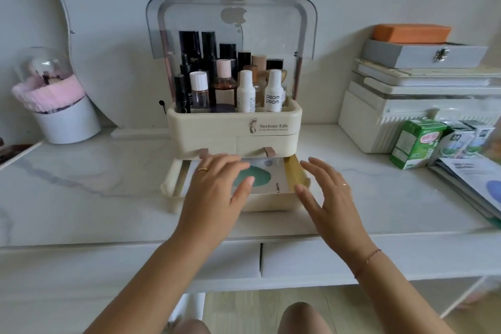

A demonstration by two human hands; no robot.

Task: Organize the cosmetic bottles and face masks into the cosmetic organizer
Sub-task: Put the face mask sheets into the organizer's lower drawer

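A cream cosmetic organizer point(217, 127) stands at the middle of the white marble table, its smoky clear lid point(230, 24) raised. Several cosmetic bottles point(246, 92), black, white and clear, stand upright in its top compartment. Its bottom drawer point(169, 192) is pulled out toward me. A face mask packet point(271, 179) with a green oval lies flat inside the drawer. My left hand point(217, 190) rests flat on the packet with fingers spread. My right hand point(325, 192) hovers open over the drawer's right front corner, holding nothing.
A white pot with a pink fluffy ball under a glass dome point(54, 100) stands at the left. Stacked white and grey boxes point(417, 84) fill the back right. Green drink cartons point(414, 144) and leaflets point(471, 187) lie at the right edge.
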